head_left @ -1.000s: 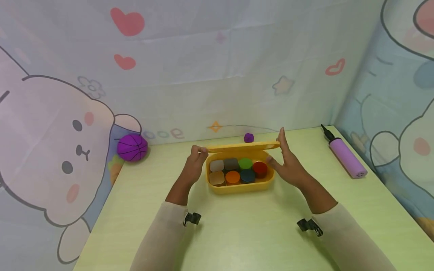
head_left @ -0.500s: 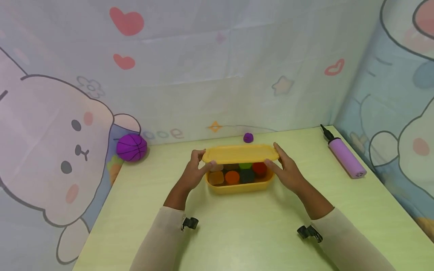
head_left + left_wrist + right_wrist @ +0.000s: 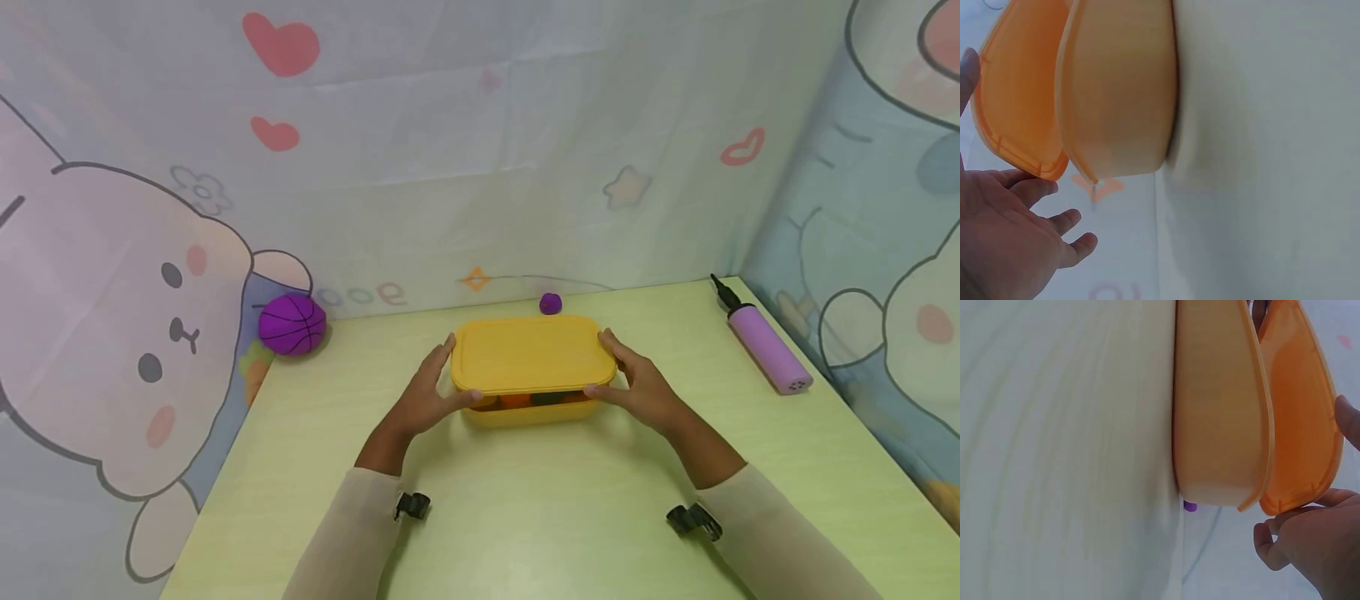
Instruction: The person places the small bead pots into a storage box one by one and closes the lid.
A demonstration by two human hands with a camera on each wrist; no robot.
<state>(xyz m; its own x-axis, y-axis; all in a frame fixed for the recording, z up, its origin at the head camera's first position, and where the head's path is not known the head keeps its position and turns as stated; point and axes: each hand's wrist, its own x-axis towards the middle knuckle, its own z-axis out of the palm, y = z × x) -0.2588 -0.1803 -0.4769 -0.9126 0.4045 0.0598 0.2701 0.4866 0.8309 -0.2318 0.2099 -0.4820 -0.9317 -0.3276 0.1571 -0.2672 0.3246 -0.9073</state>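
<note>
A yellow oblong box (image 3: 532, 418) stands on the table, its lid (image 3: 532, 354) held over it by both hands. My left hand (image 3: 418, 406) grips the lid's left end, thumb at the front corner and fingers towards the back. At the opposite end my right hand (image 3: 649, 393) holds it the same way. The left wrist view shows the lid (image 3: 1025, 87) tilted, its back edge close to the box rim (image 3: 1063, 94) and its front edge raised. Through the front gap an orange piece (image 3: 515, 401) and darker ones show; the lid hides the other contents.
Behind the box lies a small purple lump (image 3: 551, 303). A purple basketball (image 3: 292, 324) sits at the back left of the table (image 3: 540, 517). To the right lies a purple hand pump (image 3: 769, 348) with a black nozzle. A printed cloth backdrop (image 3: 450, 150) rises behind.
The lid has tipped down and forward, covering most of the box's round and square pieces. Both thumbs have moved to the lid's front corners.
</note>
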